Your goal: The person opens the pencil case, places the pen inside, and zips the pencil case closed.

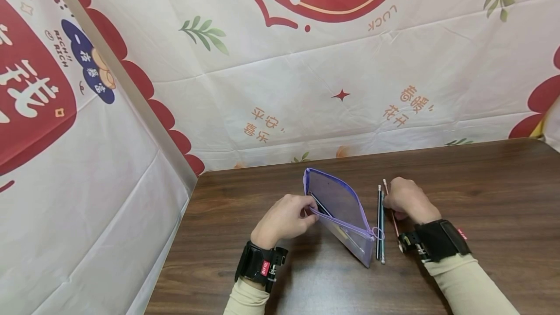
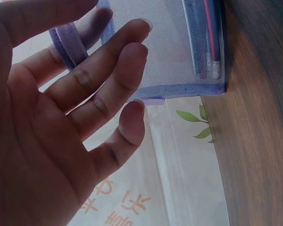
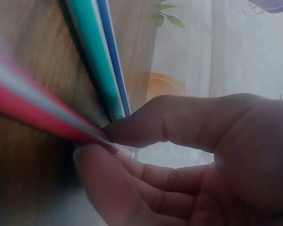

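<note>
My left hand (image 1: 286,218) grips the rim of a purple mesh pencil pouch (image 1: 339,188), whose mouth gapes upward. In the left wrist view, the zipper edge (image 2: 71,44) lies between the fingers, and several pencils (image 2: 216,52) show through the mesh. To the right of the pouch, my right hand (image 1: 409,201) pinches a pink-red striped pencil (image 3: 42,106) between thumb and forefinger near one end. Just left of it on the table lie a green pencil (image 3: 95,52) and a blue pencil (image 3: 114,56), side by side.
The brown wood table (image 1: 214,266) ends at a white printed cloth (image 1: 280,81) hanging behind it. Another cloth panel (image 1: 109,198) hangs along the left side. A thin purple loop (image 1: 377,233) at the pouch's near corner overlaps the loose pencils in the head view.
</note>
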Tool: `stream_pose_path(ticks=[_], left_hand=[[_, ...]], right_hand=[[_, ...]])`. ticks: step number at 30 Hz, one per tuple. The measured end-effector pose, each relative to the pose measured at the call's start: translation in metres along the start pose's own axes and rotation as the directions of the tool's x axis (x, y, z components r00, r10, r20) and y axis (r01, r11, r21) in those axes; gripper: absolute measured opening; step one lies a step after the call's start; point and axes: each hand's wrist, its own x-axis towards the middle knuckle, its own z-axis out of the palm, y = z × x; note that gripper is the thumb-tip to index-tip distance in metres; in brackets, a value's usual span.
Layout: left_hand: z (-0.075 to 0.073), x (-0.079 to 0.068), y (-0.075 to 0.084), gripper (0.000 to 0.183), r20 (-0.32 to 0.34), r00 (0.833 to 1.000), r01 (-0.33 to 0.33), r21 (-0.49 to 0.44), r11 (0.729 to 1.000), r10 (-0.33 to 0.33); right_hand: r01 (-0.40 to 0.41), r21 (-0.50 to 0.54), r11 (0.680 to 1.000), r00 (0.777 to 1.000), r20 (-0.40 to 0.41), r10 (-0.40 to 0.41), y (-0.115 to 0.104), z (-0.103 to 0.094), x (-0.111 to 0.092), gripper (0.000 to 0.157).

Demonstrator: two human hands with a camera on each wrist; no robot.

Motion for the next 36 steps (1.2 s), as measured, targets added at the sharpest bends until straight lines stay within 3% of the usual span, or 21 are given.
stream_pose_path(ticks=[14,27,36], left_hand=[[0.0,0.0,0.0,0.004,-0.005,1.0,-0.009,0.006,1.0,0.009],[0.0,-0.001,0.0,0.004,-0.004,1.0,-0.012,0.018,1.0,0.012],[0.0,0.0,0.001,0.004,-0.007,1.0,-0.006,0.014,1.0,0.006]], right_hand=[[0.021,0.007,1.0,0.999,0.028,-0.022,0.001,-0.003,0.002,0.023],[0.087,0.008,0.996,0.996,-0.025,-0.087,-0.003,-0.009,-0.001,0.034],[0.105,0.118,0.987,0.991,-0.095,-0.094,-0.012,-0.017,-0.008,0.024]])
